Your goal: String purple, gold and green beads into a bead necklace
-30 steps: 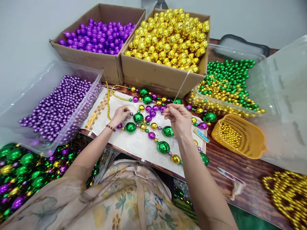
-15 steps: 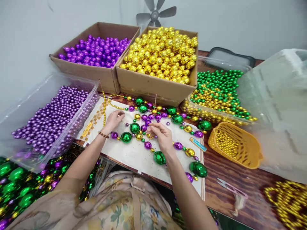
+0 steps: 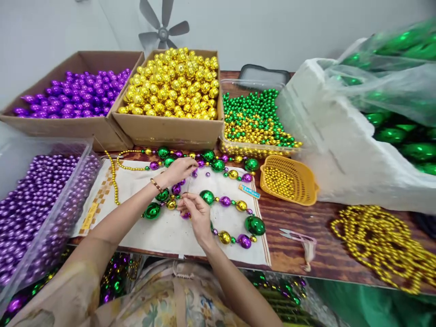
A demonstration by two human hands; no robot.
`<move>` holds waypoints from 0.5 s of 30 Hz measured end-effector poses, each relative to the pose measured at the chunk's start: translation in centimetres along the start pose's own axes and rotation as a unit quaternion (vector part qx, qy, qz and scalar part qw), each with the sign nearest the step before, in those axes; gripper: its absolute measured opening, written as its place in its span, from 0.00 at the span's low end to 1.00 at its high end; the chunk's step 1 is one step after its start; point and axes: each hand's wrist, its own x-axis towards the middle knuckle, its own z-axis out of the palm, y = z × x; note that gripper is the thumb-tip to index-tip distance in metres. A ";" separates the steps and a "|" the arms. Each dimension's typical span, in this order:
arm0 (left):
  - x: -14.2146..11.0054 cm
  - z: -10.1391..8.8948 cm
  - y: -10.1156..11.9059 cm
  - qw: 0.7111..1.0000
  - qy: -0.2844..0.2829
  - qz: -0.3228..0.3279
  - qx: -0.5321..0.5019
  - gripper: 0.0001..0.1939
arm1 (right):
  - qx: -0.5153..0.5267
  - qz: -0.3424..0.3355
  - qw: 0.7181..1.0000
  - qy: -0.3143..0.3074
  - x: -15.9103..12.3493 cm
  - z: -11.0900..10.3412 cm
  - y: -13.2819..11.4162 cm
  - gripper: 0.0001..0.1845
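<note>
My left hand [image 3: 180, 171] reaches over the bead strands with fingers pinched at the upper part of a thin needle [image 3: 189, 181]. Just below and to the right, my right hand [image 3: 196, 213] pinches around the needle's lower end; the exact grip is hidden by the fingers. Beneath both hands, a string of purple, green and gold beads [image 3: 225, 201] curves over a white cloth [image 3: 136, 229]. A large green bead [image 3: 255, 225] is on its right loop. Loose small purple beads [image 3: 207, 174] lie beyond my right hand.
Cardboard boxes hold purple balls [image 3: 81, 93] and gold balls [image 3: 173, 86]. Clear tubs hold small purple beads [image 3: 44, 204] and green and gold beads [image 3: 252, 118]. To the right are an orange basket [image 3: 308, 181], thread snips [image 3: 296, 237], gold bead strands [image 3: 374, 245] and a white foam box [image 3: 334, 136].
My left hand has moved right, from the cloth beside the beads to the needle above my right hand. The view has swung right, showing more of the foam box.
</note>
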 end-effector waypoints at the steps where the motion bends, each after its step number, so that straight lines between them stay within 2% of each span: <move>1: 0.8 0.4 0.3 1.000 -0.001 0.019 0.015 0.09 | 0.001 0.000 1.000 0.002 -0.1 -0.1 0.1 0.10; 2: 1.6 0.4 0.6 0.999 0.018 0.031 0.025 0.10 | 0.002 0.000 1.000 0.005 -0.1 -0.2 0.2 0.11; 4: 3.4 -0.7 0.9 0.992 0.115 0.041 0.039 0.11 | 0.006 0.000 1.000 0.009 0.0 -0.4 0.4 0.12; 6: 5.4 -3.2 0.6 0.968 0.242 0.036 0.059 0.12 | 0.009 0.001 1.000 0.004 0.1 -0.5 0.6 0.13; 8: 7.7 -6.5 0.0 0.940 0.327 0.014 0.098 0.11 | 0.012 0.003 1.000 -0.012 0.3 -0.6 0.9 0.13; 10: 10.2 -9.4 -0.7 0.932 0.328 -0.025 0.151 0.10 | 0.017 0.010 0.999 -0.026 0.4 -0.4 1.1 0.14; 12: 12.5 -11.2 -1.0 0.941 0.257 -0.062 0.210 0.09 | 0.023 0.016 0.999 -0.029 0.4 -0.3 1.3 0.15; 15: 15.2 -11.5 -0.4 0.946 0.145 -0.093 0.276 0.11 | 0.024 0.017 0.999 -0.031 0.5 -0.1 1.5 0.16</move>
